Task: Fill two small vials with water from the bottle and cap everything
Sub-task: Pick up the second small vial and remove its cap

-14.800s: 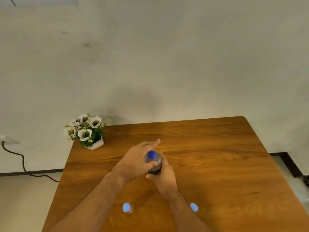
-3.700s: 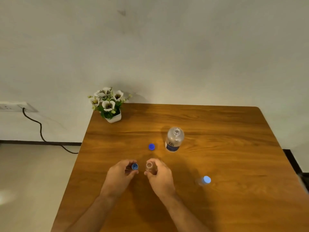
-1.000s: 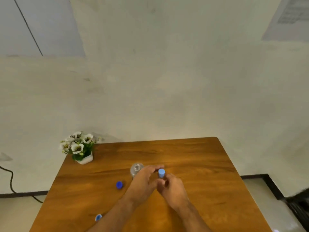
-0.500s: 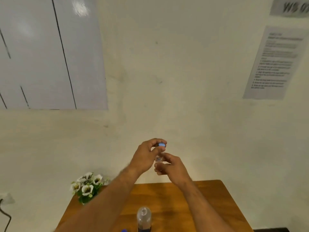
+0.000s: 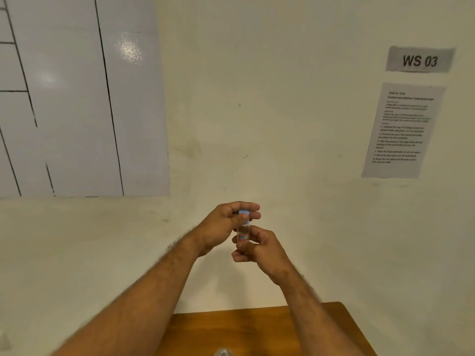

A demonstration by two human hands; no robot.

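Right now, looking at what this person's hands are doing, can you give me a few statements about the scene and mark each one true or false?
1. The small vial is held up in the air, above the table. True.
2. The right hand grips the vial's clear body. True.
3. The left hand rests flat on the table. False: its fingers are curled round the light blue cap on top of the vial.
4. The sign on the wall reads WS 07. False: it reads WS 03.
5. The vial's cap is red. False: it is light blue.
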